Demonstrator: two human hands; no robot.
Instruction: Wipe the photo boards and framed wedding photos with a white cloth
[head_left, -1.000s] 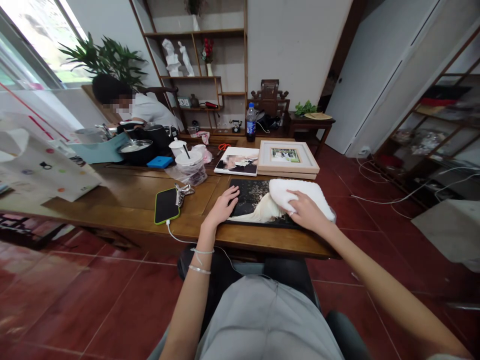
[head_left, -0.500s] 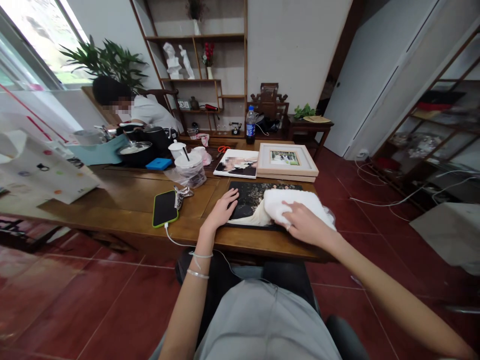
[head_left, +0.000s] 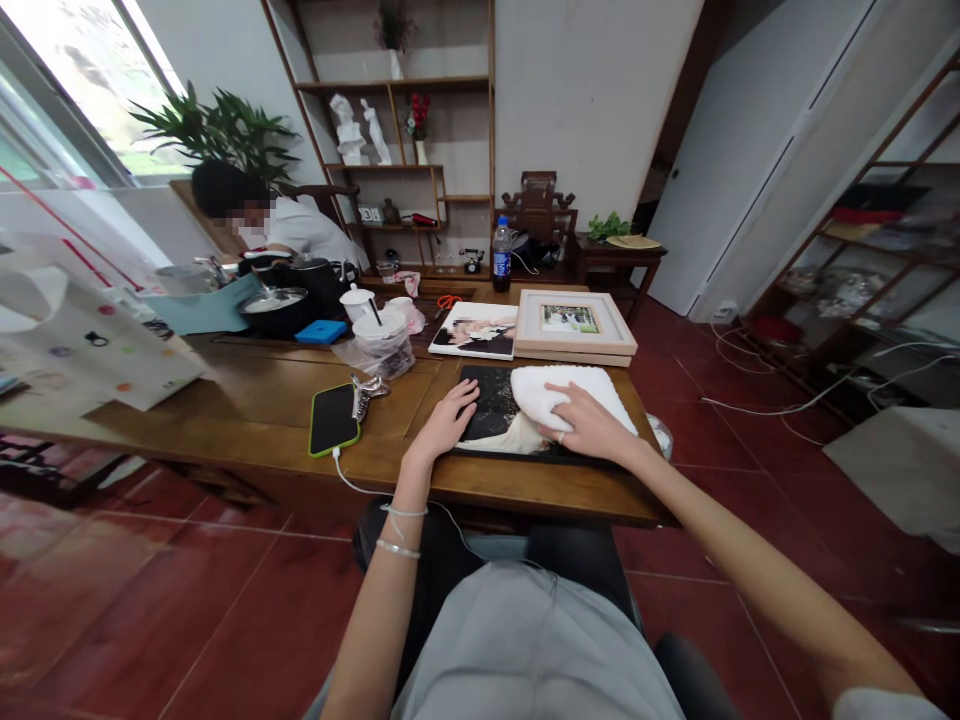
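Seen from a head-worn camera, a seated person leans over a long wooden counter [head_left: 255, 400]. A dark photo panel [head_left: 495, 405] lies flat at the counter's near edge, straight in front of them. The left hand [head_left: 448, 418] rests open on the panel's near left corner, fingers spread and pressing down, grasping nothing. The right hand [head_left: 589, 425] lies on a folded white cloth [head_left: 559, 392] that covers the panel's right half, its fingers curled into the cloth's near edge. The cloth looks soft, thick and light, likely to bunch up easily, so any fold gives a hold. The panel looks thin, stiff and glossy; it is probably easy to mark and apt to slide on the smooth wood, so its edges or corners seem the safest places to take it. Left of the panel, a phone [head_left: 334, 418] in a green case lies face up, with a white cable [head_left: 352, 475] trailing off the counter's edge and a metal clip [head_left: 367, 388] just beside it. Behind the panel sit a pale framed picture [head_left: 574, 320] and another print [head_left: 476, 330], and farther back a plastic bag [head_left: 379, 345] holding cups and a bottle [head_left: 502, 255]. At the far left another person [head_left: 300, 228] sits at the counter by a window and a leafy plant [head_left: 217, 130]. Wooden shelves [head_left: 420, 150] line the back wall, and the floor [head_left: 187, 580] is dark red tile.
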